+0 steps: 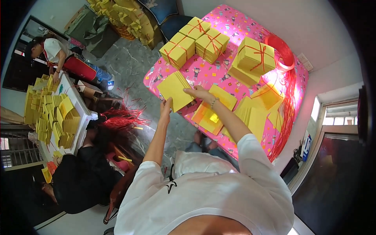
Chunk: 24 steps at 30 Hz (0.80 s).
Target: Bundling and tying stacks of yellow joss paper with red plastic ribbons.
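Note:
Between my two hands is a stack of square yellow paper sheets [174, 90], held above the near left edge of a pink patterned table [221, 17]. My left hand [166, 106] grips its lower left edge, while my right hand [200, 93] closes on its right side, thumb on top. Under my right forearm lie loose yellow sheets with orange-gold centres [209, 117] and a fanned pile of yellow paper [256, 123]. Toward the far side sit several paper bundles tied with red string, including a left bundle [178, 51], a middle bundle [212, 44] and a right bundle [256, 56].
A long hank of red string [289, 105] hangs along the table's right side. At left, two people, one in a red apron [80, 67] and one in black [86, 176], are by a white table [80, 131] holding yellow paper stacks [55, 113]. Red strands [123, 116] hang beside it.

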Tool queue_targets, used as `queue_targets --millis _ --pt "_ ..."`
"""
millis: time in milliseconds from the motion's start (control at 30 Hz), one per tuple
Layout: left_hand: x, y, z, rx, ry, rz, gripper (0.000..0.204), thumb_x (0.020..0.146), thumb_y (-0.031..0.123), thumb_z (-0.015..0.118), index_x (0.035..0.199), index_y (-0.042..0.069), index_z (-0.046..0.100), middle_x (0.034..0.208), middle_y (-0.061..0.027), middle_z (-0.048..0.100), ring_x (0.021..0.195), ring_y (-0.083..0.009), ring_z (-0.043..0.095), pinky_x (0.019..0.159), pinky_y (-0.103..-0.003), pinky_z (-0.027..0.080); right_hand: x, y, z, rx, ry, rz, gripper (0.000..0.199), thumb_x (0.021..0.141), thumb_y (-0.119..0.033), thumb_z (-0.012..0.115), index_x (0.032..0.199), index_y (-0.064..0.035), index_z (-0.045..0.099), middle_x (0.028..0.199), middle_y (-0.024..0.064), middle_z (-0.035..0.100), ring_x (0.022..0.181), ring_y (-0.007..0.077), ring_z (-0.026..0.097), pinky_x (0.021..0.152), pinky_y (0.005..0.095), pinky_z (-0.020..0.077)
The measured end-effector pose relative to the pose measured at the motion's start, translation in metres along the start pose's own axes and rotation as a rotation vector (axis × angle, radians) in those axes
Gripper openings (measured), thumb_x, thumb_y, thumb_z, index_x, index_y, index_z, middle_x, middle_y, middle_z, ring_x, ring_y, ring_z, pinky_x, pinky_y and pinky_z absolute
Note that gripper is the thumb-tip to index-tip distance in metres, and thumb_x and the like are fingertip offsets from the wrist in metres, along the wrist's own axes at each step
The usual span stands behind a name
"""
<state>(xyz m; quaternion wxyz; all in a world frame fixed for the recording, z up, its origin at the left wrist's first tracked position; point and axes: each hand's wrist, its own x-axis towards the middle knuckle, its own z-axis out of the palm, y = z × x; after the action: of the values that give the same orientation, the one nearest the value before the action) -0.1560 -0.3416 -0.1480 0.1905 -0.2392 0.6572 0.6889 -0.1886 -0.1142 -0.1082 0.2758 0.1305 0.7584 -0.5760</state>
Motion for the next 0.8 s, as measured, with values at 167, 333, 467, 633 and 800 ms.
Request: queue_targets --millis 167,333,467,633,800 --pt "0.006 -0.006 0.005 -0.036 -0.024 0.022 0.051 0.083 0.043 0.063 0.119 0.008 0.053 0.103 -0.0018 0.059 0.089 -0.0109 0.054 0.072 -0.025 0.039 0.009 0.002 0.017 0.203 -0.141 0.116 0.088 0.068 -0.06 0.071 0.115 0.0123 0.052 0.104 0.0215 0.061 0.096 0.0218 0.061 0.079 0.0326 0.049" --pt "0.025 -0.01 0.01 -0.19 -0.152 0.013 0.044 0.089 0.028 0.056 0.122 -0.001 0.051 0.115 -0.007 0.058 0.104 -0.018 0.055 0.091 -0.03 0.04 0.017 0.022 0.028 0.149 0.1 0.079 0.097 0.061 -0.061 0.073 0.113 0.0165 0.046 0.102 0.023 0.06 0.091 0.0262 0.062 0.069 0.0296 0.0509" --pt "0.026 -0.014 0.003 -0.259 -0.201 -0.036 0.041 0.089 0.026 0.055 0.12 -0.001 0.052 0.113 -0.0064 0.059 0.103 -0.0174 0.056 0.09 -0.03 0.041 0.005 0.009 0.034 0.059 0.179 0.143 0.098 0.062 -0.052 0.075 0.119 0.0183 0.039 0.106 0.0249 0.058 0.091 0.0258 0.062 0.069 0.0293 0.051" --pt "0.0 -0.006 0.004 -0.35 -0.295 -0.001 0.037 0.09 0.026 0.051 0.118 0.002 0.054 0.111 -0.0053 0.061 0.103 -0.017 0.058 0.087 -0.031 0.045 -0.044 -0.022 0.044 0.309 0.235 0.022 0.076 0.07 -0.037 0.076 0.114 0.01 0.035 0.101 0.0171 0.057 0.09 0.0218 0.06 0.072 0.0314 0.0495" --pt "-0.058 0.047 0.027 -0.375 -0.443 0.079 0.055 0.083 0.024 0.061 0.129 0.002 0.042 0.118 -0.0083 0.055 0.109 -0.0206 0.054 0.09 -0.033 0.045 -0.101 -0.008 0.033 0.284 0.455 -0.332 0.063 0.072 -0.026 0.077 0.113 0.0015 0.036 0.099 0.0129 0.054 0.09 0.0186 0.057 0.075 0.0302 0.0481"
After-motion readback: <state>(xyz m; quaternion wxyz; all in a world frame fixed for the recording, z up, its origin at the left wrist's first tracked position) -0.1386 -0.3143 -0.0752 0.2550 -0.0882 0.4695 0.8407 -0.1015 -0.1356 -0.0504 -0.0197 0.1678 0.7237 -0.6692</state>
